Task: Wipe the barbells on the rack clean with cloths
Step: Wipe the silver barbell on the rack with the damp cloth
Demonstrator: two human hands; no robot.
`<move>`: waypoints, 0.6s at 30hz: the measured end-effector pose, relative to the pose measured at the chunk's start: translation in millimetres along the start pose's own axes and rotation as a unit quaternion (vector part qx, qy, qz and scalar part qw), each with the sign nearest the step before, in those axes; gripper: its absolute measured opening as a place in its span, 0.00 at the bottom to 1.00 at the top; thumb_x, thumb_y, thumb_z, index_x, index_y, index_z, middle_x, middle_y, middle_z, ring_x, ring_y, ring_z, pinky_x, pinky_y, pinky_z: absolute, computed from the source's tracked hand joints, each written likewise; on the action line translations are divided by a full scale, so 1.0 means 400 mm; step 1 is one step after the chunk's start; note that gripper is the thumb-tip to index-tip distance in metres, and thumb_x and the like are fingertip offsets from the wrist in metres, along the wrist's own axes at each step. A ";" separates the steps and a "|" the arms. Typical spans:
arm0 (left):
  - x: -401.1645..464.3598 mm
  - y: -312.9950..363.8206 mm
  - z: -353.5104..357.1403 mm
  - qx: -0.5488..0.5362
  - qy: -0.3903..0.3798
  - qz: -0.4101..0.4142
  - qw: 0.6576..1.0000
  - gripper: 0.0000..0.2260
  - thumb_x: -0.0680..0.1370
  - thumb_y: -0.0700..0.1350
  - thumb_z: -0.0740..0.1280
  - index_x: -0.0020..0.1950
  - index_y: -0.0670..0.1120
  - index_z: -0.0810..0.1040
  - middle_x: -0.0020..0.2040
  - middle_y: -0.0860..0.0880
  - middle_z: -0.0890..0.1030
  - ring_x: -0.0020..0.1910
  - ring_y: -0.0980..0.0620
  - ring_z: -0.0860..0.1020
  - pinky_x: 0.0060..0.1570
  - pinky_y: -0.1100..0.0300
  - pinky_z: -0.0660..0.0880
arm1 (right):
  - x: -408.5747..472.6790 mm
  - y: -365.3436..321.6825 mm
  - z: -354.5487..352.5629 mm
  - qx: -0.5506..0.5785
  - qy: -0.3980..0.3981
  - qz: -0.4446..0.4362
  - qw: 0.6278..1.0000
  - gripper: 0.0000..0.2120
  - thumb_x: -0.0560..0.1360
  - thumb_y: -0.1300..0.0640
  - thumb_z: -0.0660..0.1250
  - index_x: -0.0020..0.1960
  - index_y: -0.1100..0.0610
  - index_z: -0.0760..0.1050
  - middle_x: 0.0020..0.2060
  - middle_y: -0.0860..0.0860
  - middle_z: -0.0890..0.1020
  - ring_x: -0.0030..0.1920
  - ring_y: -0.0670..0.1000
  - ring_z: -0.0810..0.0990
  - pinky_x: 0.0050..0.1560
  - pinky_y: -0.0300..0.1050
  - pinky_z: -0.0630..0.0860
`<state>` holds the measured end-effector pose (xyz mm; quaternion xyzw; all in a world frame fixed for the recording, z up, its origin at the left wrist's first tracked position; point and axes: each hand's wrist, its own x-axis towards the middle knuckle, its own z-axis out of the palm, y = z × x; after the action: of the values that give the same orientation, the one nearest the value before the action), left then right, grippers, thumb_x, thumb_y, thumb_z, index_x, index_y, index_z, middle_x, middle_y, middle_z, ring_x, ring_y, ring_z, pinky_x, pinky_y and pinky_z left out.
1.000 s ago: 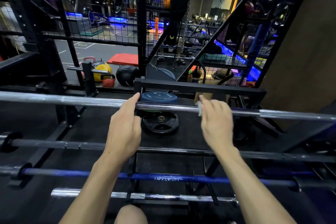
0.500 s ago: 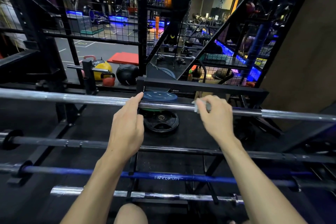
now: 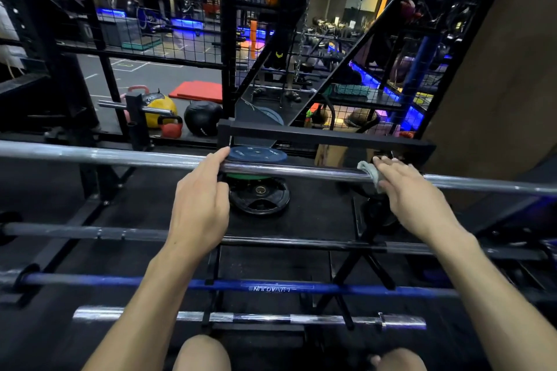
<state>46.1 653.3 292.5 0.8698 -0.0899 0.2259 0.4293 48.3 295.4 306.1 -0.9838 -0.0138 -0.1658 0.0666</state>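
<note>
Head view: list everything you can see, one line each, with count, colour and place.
top barbell: 1, silver, across the rack at hand level
cloth: 1, pale grey, draped over the top barbell under the right hand
dark barbell: 1, grey-black, next rung below
blue barbell: 1, blue shaft, third rung
short bar: 1, silver, lowest and nearest
weight plates: 3 stacked, blue over green over black, on the floor behind the top barbell
medicine balls: 2, yellow and black, far floor on the left
kettlebell: 1, red, between the balls
mat: 1, red, far floor
left hand: grip on the top barbell
right hand: presses the cloth on the top barbell
</note>
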 end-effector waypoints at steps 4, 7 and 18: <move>0.001 0.001 0.001 -0.003 0.001 -0.004 1.000 0.27 0.79 0.34 0.58 0.77 0.49 0.69 0.68 0.50 0.78 0.58 0.50 0.77 0.55 0.61 0.67 | 0.012 0.030 -0.078 -0.050 -0.054 0.035 0.997 0.23 0.83 0.56 0.64 0.77 0.48 0.69 0.72 0.52 0.75 0.71 0.58 0.74 0.67 0.51 0.72; 0.001 0.000 0.001 -0.003 0.007 -0.010 1.000 0.27 0.79 0.33 0.58 0.78 0.49 0.69 0.70 0.50 0.77 0.62 0.51 0.76 0.57 0.62 0.66 | 0.021 0.032 -0.093 -0.114 -0.045 0.064 0.990 0.19 0.83 0.55 0.63 0.72 0.46 0.74 0.59 0.58 0.84 0.58 0.65 0.80 0.54 0.53 0.77; -0.001 0.005 0.001 -0.014 0.000 -0.025 1.000 0.28 0.79 0.34 0.57 0.78 0.51 0.67 0.68 0.52 0.78 0.57 0.51 0.77 0.54 0.60 0.67 | 0.040 -0.283 0.119 0.040 0.120 -0.066 0.990 0.21 0.80 0.67 0.63 0.72 0.58 0.74 0.69 0.55 0.78 0.69 0.56 0.76 0.77 0.56 0.64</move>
<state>45.1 651.6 293.6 0.8658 -0.0711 0.2138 0.4468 73.5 414.2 281.1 -0.9504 -0.0774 -0.2856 0.0958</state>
